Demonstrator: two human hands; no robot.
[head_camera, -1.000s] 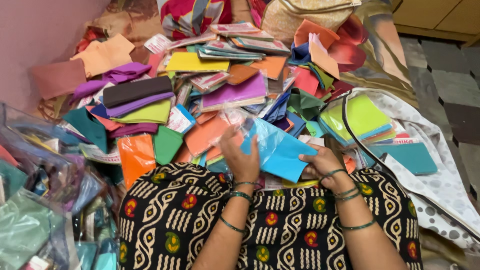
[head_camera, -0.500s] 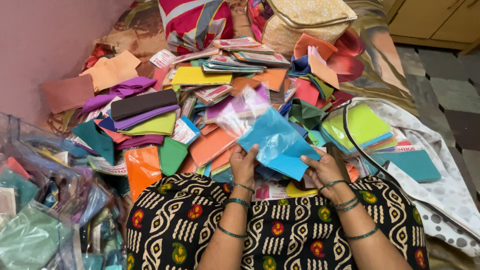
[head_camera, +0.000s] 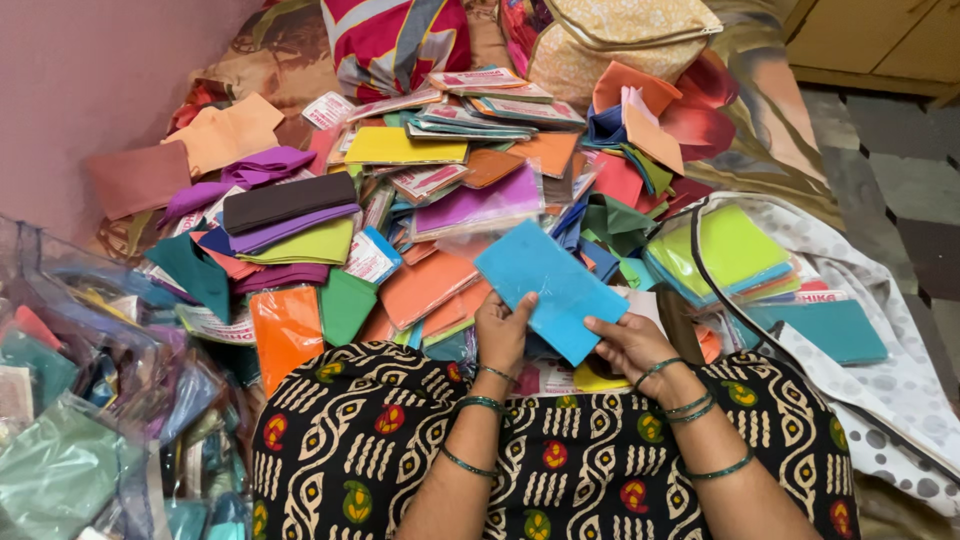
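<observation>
Both hands grip blue fabric piece (head_camera: 550, 288) near centre: left hand (head_camera: 503, 330) pinches left edge, right hand (head_camera: 628, 341) the near-right edge. Fabric pile (head_camera: 400, 200) covers floral sheet (head_camera: 760, 130), prob. a bed; tiled floor (head_camera: 900, 170) far right.

blue cloth piece (head_camera: 550, 288) matt, soft weave; bags (head_camera: 90, 420) glossy clear plastic; bangles (head_camera: 480, 404) shiny; floor (head_camera: 900, 170) smooth stone tile.

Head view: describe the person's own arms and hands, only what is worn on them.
Both forearms are bare, with no sleeves in view. The left hand has thin dark green bangles at the wrist and one more further up the forearm. The right hand has similar green bangles at the wrist and another higher up. No rings can be made out.
</observation>
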